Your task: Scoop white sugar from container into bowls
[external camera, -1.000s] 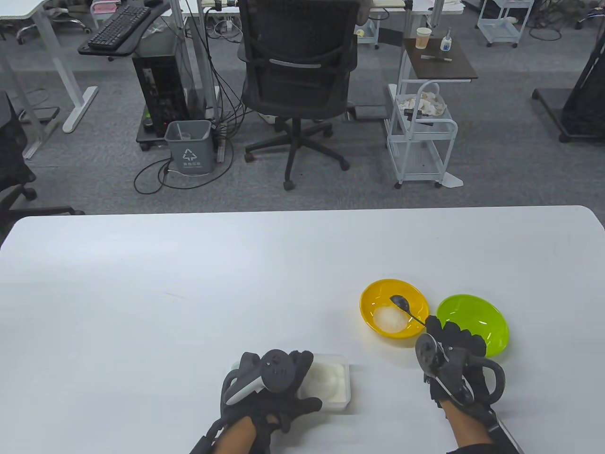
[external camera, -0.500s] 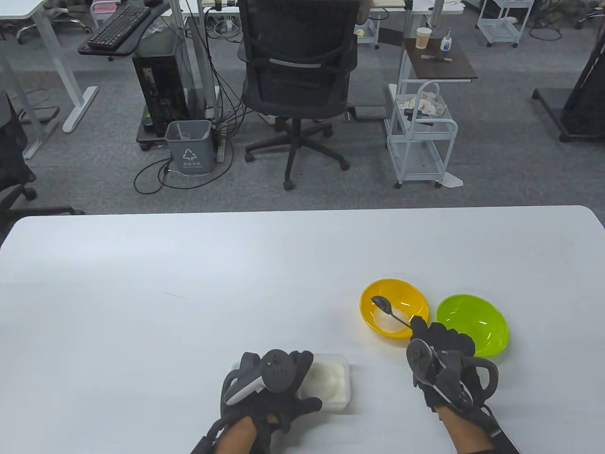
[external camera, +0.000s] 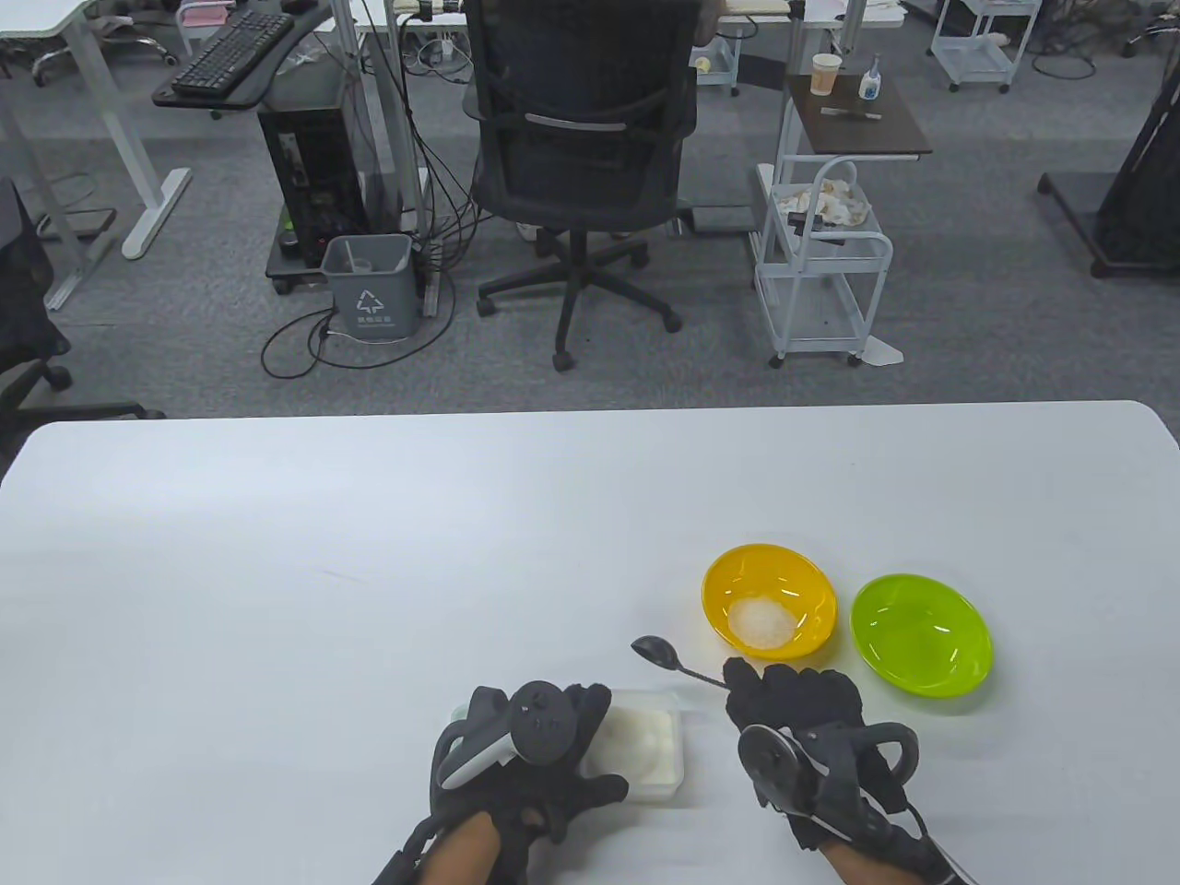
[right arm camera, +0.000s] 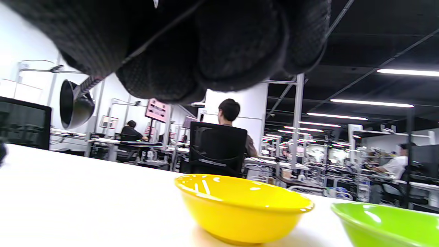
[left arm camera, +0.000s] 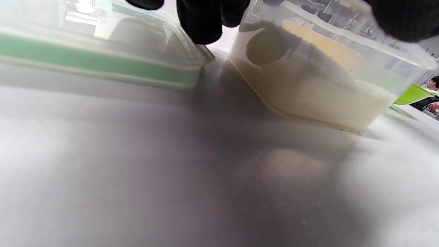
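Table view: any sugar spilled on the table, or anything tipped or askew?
Nothing stands out. The sugar sits in a heap inside the yellow bowl; the green bowl looks empty. Both stand upright. The left hand steadies the sugar container, and the right hand holds the spoon clear of it.

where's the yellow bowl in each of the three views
Table view: the yellow bowl sits right of centre, left of the green bowl, with white sugar inside.
Left wrist view: not in it; only a sliver of the green bowl shows at the right edge.
Right wrist view: low centre, seen side-on, green bowl to its right.
Shared landmark: the green bowl.
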A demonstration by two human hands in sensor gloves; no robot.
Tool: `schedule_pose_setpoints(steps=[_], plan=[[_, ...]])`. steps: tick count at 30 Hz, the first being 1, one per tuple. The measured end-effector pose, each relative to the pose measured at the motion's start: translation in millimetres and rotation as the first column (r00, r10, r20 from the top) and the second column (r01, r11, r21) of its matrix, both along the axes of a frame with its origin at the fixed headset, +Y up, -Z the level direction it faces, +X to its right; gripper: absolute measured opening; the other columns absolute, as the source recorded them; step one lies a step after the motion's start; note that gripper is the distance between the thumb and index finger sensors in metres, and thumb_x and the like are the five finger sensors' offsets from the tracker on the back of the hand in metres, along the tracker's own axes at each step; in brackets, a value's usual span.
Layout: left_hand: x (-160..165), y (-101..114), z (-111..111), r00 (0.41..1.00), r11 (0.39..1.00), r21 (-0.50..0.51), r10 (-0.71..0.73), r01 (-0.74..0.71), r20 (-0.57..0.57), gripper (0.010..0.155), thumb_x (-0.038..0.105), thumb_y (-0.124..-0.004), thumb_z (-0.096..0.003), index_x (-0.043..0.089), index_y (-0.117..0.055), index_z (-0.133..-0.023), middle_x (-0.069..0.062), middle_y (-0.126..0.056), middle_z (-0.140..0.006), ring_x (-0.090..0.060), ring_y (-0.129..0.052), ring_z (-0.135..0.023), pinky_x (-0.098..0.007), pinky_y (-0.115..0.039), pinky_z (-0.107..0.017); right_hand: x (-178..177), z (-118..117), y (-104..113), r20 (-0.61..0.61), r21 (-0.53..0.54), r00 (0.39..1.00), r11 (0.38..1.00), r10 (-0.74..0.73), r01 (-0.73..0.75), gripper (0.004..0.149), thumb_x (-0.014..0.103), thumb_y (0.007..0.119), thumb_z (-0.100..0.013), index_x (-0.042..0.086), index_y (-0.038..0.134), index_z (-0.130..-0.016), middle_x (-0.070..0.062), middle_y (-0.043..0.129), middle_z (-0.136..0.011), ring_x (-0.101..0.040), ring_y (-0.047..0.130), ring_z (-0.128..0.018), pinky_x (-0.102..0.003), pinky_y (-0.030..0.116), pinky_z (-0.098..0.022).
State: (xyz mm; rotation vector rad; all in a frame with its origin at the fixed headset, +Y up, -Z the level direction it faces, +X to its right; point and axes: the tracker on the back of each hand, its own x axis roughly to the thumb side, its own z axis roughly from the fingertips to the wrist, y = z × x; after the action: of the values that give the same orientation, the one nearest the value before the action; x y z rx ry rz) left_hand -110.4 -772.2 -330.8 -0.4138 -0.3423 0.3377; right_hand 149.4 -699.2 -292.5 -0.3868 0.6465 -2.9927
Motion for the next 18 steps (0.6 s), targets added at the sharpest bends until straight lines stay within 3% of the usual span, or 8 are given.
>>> schedule_pose_setpoints(steps=[5,12,18], plan=[[0.3,0.1,-0.1,1.0,1.0,0.002,0.0,0.0,0.0,0.096,0.076,-0.071,-0.0339,0.042,-0.027,-0.112,0.004,-0.036,-0.124,-0.022,-0.057,-0.117,-0.056,-0.039,-0.085,-7.6,9.5,-8.1,-0.104,0.028,0.985,0.991,0.135,-0.133,0.04,0.05,0.079,-0.046,0.042,0.086,-0.085,0.001,0.097,-0.069,-0.019,0.097,-0.037,-0.043,0.076,-0.059],[0.1,0.1,-0.2,1.0,1.0,0.0,-0.002,0.002,0.001,0.096,0.076,-0.071,-0.0339,0.042,-0.027,-0.112,0.004,-0.036,-0.124,-0.022,-0.057,-0.117,-0.056,-0.039,-0.085,-23.2,10.1,-26.2,-0.114,0.034,0.96,0.967,0.256,-0.254,0.04,0.049,0.08,-0.046,0.042,0.086,-0.085,0.001,0.097,-0.07,-0.02,0.097,-0.037,-0.044,0.076,-0.059],[0.0,0.3,-0.6,1.0,1.0,0.001,-0.007,0.007,0.005,0.096,0.076,-0.071,-0.0339,0.042,-0.027,-0.112,0.004,-0.036,-0.124,-0.022,-0.057,-0.117,-0.056,-0.039,-0.085,-30.7,11.7,-28.1,-0.142,0.028,0.948,0.958,0.285,-0.284,0.04,0.049,0.081,-0.045,0.042,0.088,-0.083,0.001,0.098,-0.067,-0.019,0.097,-0.034,-0.043,0.077,-0.058]])
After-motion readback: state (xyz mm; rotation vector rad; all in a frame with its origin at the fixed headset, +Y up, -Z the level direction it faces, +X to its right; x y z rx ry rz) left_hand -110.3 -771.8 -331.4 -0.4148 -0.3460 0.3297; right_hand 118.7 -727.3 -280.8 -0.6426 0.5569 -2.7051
